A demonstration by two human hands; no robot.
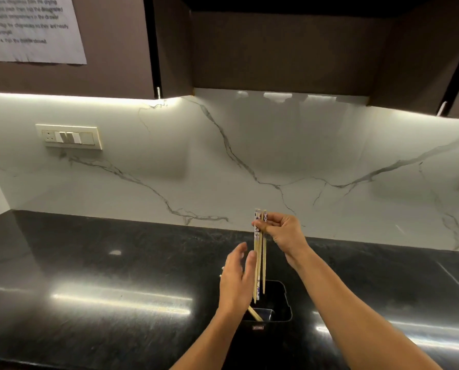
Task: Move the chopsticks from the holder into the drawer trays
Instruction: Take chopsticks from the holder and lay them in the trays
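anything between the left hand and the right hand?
Head view: only the chopsticks, hanging upright from the right hand, which pinches their tops. The left hand is open just beside their shafts; contact unclear. The tips hang over the black holder.

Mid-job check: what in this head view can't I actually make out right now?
- Drawer trays: nowhere in the head view.
- Holder contents: left hand covers part of the opening; count of remaining chopsticks unclear.
- Chopsticks in the right hand: overlapping, exact number uncertain.
- Paper notice: text blurred, top cut off by the frame edge.
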